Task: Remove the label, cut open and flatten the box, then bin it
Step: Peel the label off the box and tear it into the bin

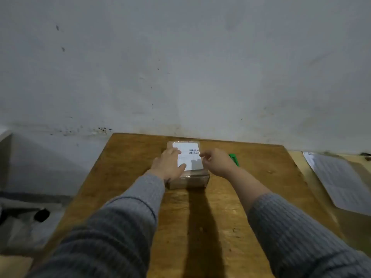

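Box (pixel 187 178) sits centre frame on the tabletop (pixel 200 217), near the wall, label (pixel 189 156) facing up. Left hand (pixel 167 164) lies flat, fingers straight, pressing the box top, likely to steady it. Right hand (pixel 215 161), fingers curled, picks at the label's right edge; actual pinch unclear. Green tool (pixel 233 159) right of it, probably the cutter, untouched.

green tool (pixel 234 158): mostly behind right hand (pixel 217 162) | label (pixel 188 157) print: unreadable | paper sheet (pixel 341 179): cut off right
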The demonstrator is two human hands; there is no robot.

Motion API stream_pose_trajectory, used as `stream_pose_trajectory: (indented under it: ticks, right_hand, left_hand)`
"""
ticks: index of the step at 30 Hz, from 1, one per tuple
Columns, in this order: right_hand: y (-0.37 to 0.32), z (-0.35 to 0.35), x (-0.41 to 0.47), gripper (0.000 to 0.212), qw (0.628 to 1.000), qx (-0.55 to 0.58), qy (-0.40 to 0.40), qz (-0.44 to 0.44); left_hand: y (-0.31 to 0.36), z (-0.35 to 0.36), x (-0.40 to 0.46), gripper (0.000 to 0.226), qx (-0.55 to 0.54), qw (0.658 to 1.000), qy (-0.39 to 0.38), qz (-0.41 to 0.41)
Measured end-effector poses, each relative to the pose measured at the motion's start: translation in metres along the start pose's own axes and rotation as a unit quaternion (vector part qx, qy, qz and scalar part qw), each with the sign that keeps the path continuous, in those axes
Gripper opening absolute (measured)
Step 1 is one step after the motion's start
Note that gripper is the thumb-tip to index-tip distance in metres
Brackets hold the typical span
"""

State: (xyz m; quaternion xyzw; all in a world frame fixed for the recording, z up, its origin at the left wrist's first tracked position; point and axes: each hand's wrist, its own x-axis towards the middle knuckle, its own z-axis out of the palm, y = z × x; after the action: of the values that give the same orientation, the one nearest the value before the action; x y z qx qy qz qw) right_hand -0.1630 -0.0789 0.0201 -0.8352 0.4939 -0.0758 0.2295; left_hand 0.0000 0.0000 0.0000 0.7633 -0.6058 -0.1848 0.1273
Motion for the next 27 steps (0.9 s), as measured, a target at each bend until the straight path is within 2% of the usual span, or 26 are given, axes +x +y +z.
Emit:
stream_pose_trajectory:
  ticks: [11,15,22,27]
  right_hand:
    - [0.017,0.037,0.076,0.039,1.000,0.019,0.015,0.012]
    - [0.020,0.038,0.096,0.033,0.999,0.034,0.032,0.009]
    - [0.021,0.035,0.108,0.018,0.996,0.052,0.077,0.000]
    - [0.018,0.036,0.114,0.013,0.990,0.090,0.103,0.044]
  left_hand:
    - [-0.024,0.032,0.056,0.114,0.095,0.995,-0.038,-0.010]
    - [-0.028,0.039,0.059,0.113,0.092,0.996,-0.001,-0.003]
    - [-0.029,0.042,0.058,0.115,0.089,0.996,0.012,-0.006]
    - [-0.028,0.042,0.058,0.114,0.096,0.995,0.014,-0.010]
